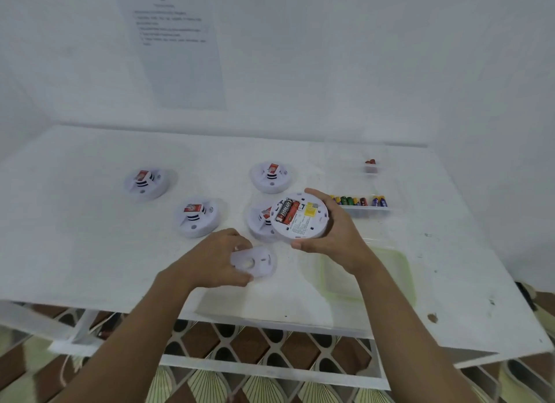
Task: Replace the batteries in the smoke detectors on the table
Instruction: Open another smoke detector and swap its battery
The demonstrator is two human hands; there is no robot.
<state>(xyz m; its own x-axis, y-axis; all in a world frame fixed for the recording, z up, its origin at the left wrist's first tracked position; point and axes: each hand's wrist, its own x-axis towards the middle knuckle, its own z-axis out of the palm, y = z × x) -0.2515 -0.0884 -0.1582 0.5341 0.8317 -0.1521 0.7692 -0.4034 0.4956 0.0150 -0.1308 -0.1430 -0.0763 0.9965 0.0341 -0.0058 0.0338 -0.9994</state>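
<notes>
My right hand [336, 237] grips a white round smoke detector [300, 219] turned back side up, with two batteries [286, 211] showing in its compartment beside a yellow label. My left hand [216, 258] holds the detector's white round back plate [258, 261] on the table [90, 252]. Several other white smoke detectors lie face up: one at the far left [147, 184], one in the middle [196, 217], one at the back [271, 177], and one [259, 220] partly hidden behind the held detector.
A clear tray [365, 210] with several coloured batteries stands right of the held detector. A small clear box [371, 166] with red items sits behind it. A shallow green-rimmed tray [399, 270] lies under my right forearm. A printed sheet [177, 48] hangs on the wall.
</notes>
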